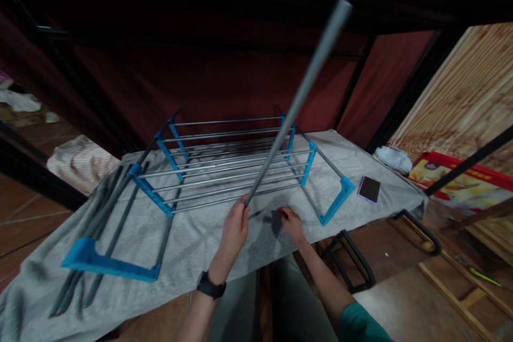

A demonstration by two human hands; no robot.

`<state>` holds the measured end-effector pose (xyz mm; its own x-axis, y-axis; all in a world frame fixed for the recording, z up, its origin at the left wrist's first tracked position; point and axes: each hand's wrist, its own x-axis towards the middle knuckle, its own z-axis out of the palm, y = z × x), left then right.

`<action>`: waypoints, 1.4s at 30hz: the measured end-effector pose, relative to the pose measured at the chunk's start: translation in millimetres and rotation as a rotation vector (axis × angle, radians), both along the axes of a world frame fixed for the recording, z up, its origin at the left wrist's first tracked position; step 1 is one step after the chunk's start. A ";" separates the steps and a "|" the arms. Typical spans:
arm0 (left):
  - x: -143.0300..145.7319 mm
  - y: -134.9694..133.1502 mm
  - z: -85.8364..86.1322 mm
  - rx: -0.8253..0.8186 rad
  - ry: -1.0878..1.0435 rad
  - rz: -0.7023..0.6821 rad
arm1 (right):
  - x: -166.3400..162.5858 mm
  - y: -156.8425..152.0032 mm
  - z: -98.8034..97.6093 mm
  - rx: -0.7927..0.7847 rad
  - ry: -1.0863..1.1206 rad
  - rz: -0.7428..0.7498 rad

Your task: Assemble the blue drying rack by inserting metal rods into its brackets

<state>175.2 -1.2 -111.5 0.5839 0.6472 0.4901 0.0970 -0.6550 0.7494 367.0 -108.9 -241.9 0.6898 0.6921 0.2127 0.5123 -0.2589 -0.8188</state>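
Observation:
My left hand (235,224), with a dark watch on its wrist, grips the lower end of a long grey metal tube (297,101). The tube slants up and to the right, crossing in front of a rack. My right hand (292,224) rests low over the grey cloth with its fingers curled together; whatever they may hold is hidden. Beyond both hands lies the partly built rack of grey tubes, joined by blue plastic brackets (150,192). One blue end bracket (108,264) is at the front left, another blue end bracket (339,200) at the front right.
Several loose grey tubes (66,288) lie on the left of the cloth-covered table (256,248). A phone (369,189) sits right of the rack. Dark metal posts frame the table. Below right are a black metal frame (352,262) and a red and yellow box (460,179).

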 end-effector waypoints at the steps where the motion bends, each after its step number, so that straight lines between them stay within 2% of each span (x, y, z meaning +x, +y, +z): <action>1: -4.9 3.0 -1.3 0.049 0.026 0.008 | -0.1 0.0 0.0 0.013 0.005 -0.007; 10: -62.7 21.8 -35.8 0.317 0.426 0.150 | 0.7 0.7 -3.3 0.118 0.060 -0.064; 15: -83.9 29.3 -40.8 0.405 0.647 0.255 | 1.6 0.9 -3.7 0.141 0.079 -0.072; 21: -93.9 34.9 -48.4 0.467 0.824 0.342 | 3.9 -0.2 -1.2 0.173 0.156 -0.090; 31: -95.6 34.9 -66.8 0.455 0.895 0.318 | 7.3 2.5 -4.7 0.386 0.550 -0.186; 42: -97.3 38.9 -78.7 0.478 0.855 0.288 | 22.1 1.7 -4.0 0.642 0.739 -0.348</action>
<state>77.9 37.7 -190.2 0.7126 0.6643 0.2257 0.6780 -0.7347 0.0217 389.1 -107.2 -245.9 0.9380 0.3359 -0.0859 -0.1928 0.2993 -0.9345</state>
